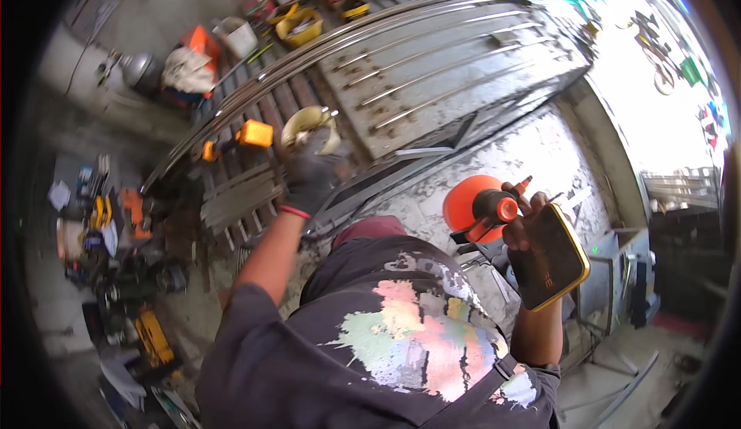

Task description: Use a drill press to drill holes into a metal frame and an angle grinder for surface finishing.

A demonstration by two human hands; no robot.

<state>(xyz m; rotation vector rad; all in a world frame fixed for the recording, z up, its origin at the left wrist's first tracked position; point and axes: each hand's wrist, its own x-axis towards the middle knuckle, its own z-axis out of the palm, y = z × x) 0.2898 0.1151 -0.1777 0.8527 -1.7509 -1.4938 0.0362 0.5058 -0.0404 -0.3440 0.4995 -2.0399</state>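
My left hand (pixel 312 173), in a dark grey glove with a red band at the wrist, is over the near side of a cream round tub (pixel 310 124) on the slatted bench. Motion blurs its fingers, and whether they grip anything is unclear. Out to the right, my right hand (pixel 523 217) is closed on an orange spray bottle (pixel 468 204) with a black and orange head. A dark, gold-rimmed slab like a phone (pixel 549 263) covers part of that hand and wrist. Left of the tub lies a yellow and black tool (pixel 253 133).
Several long metal rods (pixel 440 70) lie across the bench's steel plate (pixel 386 137). Yellow tubs (pixel 299 29) and an orange container with a cloth (pixel 189 70) stand behind. Power tools (pixel 135 213) crowd the left. A metal stand (pixel 617 275) is at the right.
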